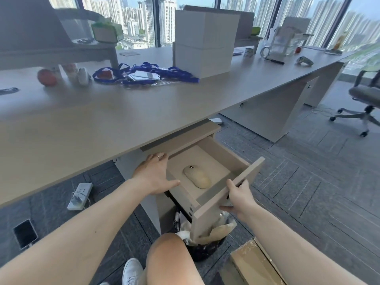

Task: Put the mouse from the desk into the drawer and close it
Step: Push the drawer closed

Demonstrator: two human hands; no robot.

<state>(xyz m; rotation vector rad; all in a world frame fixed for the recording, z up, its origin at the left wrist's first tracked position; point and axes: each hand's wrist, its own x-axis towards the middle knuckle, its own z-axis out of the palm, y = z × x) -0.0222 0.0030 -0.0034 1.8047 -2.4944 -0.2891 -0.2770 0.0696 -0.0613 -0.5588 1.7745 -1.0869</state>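
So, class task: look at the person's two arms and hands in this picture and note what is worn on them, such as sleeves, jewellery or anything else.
Both forearms are bare, with no sleeves in view and no watch or bracelet at either wrist. The left hand wears a thin, plain band ring on one finger. The right hand shows no ring or glove. No markings are visible on either arm.

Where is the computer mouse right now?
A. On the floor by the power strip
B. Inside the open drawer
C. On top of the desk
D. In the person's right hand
B. The mouse lies on the bottom of the open drawer, with neither hand touching it; the right hand grips the drawer front and the left hand rests at the drawer's side.
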